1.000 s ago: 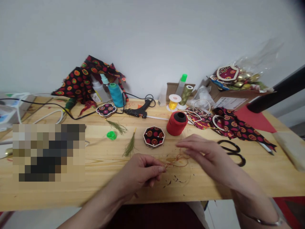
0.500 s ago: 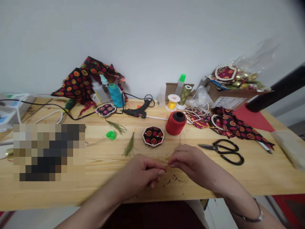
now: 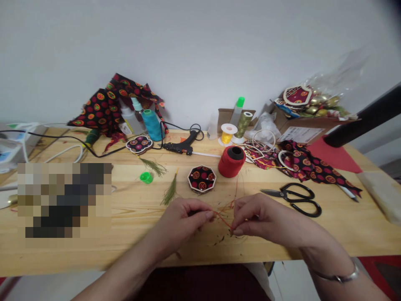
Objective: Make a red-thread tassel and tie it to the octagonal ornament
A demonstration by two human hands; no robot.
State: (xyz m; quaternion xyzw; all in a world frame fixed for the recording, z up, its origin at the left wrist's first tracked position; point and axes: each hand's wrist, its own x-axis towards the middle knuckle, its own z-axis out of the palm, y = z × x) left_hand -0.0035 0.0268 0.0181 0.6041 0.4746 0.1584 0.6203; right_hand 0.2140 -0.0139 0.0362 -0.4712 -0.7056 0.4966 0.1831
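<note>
A short stretch of red thread [image 3: 223, 220] runs between my two hands near the table's front. My left hand [image 3: 184, 219] is closed, thumb and forefinger pinching one end of it. With a pinch of its own, my right hand [image 3: 261, 219] holds the thread a little lower and to the right. Just beyond them lies an octagonal ornament [image 3: 202, 179] with patterned cloth and a pale rim. The red thread spool [image 3: 232, 161] stands behind and to the right of the ornament. A green tassel [image 3: 170, 190] lies left of it. Dark scraps are scattered below the thread.
Black-handled scissors [image 3: 294, 198] lie to the right. A glue gun [image 3: 183, 145], a teal thread cone [image 3: 153, 125] and a flower-shaped ornament [image 3: 139, 144] are farther back. Patterned cloth [image 3: 308, 165] and a cardboard box [image 3: 302, 130] sit at the back right. A green cap [image 3: 146, 177] is on the left.
My hands have drawn apart, the right one moving right and slightly down. The red thread now shows stretched between them.
</note>
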